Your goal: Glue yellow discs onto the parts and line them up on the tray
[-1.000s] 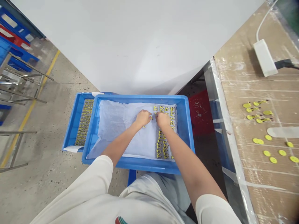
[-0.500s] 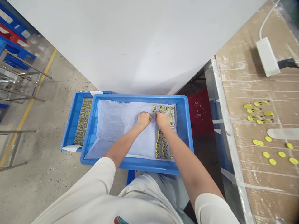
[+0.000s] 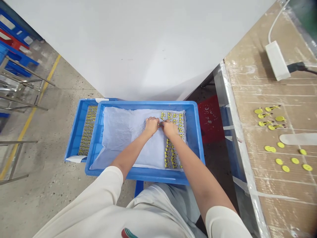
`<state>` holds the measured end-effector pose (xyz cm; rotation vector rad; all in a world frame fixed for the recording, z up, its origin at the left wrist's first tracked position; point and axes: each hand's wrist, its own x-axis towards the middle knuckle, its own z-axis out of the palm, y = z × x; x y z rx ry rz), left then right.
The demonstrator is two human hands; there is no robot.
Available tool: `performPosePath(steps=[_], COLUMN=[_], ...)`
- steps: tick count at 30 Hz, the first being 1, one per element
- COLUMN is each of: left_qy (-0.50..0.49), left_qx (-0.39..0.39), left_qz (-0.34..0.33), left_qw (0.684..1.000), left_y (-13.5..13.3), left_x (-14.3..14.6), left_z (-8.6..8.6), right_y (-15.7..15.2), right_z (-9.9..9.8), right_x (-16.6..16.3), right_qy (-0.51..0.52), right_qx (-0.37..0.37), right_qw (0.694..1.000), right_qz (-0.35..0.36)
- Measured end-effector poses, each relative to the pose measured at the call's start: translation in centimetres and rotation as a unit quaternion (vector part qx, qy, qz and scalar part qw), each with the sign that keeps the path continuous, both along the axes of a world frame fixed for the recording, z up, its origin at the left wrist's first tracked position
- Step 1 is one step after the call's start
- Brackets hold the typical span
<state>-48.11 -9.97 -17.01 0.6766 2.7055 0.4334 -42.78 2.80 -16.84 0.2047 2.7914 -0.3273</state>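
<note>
My left hand (image 3: 151, 125) is closed in a pinch over the white cloth liner (image 3: 121, 132) of a blue tray (image 3: 141, 105). Between its fingertips and those of my right hand (image 3: 170, 128), also pinched, is a small yellow-and-dark part (image 3: 160, 124). Fingers hide most of that part, so its exact shape cannot be made out. Beside and below my right hand, several columns of small yellow parts (image 3: 167, 155) with round heads and thin dark ends lie on the liner. My right hand and forearm cover some of them.
A second blue tray (image 3: 74, 132) with dense rows of yellow parts (image 3: 88, 132) sits partly beneath, at left. On the right, a cardboard-covered table (image 3: 272, 205) bears loose yellow discs (image 3: 279, 161), yellow parts and a white box (image 3: 277, 60) with cables. A white panel (image 3: 138, 49) rises beyond.
My hands have come together, the right fingertips meeting the small part at the left fingertips. The view has shifted slightly, so the table sits a little further left.
</note>
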Motion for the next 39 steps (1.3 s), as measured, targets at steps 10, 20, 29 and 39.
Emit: performPosePath(steps=[10,20,29,39], left_qy=[-0.001,-0.009,-0.028,-0.039], left_qx=[0.04,0.002,0.006,0.043], left_qz=[0.04,0.101,0.127,0.134], left_qw=[0.998,0.995,0.992,0.989], left_y=[0.7,3.8,3.6,-3.5], left_x=[-1.0,-1.6,-2.0,-2.1], left_z=[0.9,-0.2,0.4,2.1], right_y=[-0.7,-0.9,-0.4,-1.1], right_z=[-0.1,-0.7,-1.1,-0.1], right_x=[1.5,0.9,0.2,0.7], right_qy=[0.006,0.009,0.024,0.051], right_qx=[0.027,0.029,0.032,-0.006], right_qw=[1.0,0.999,0.997,0.996], right_qz=[0.001,-0.016,-0.064,-0.078])
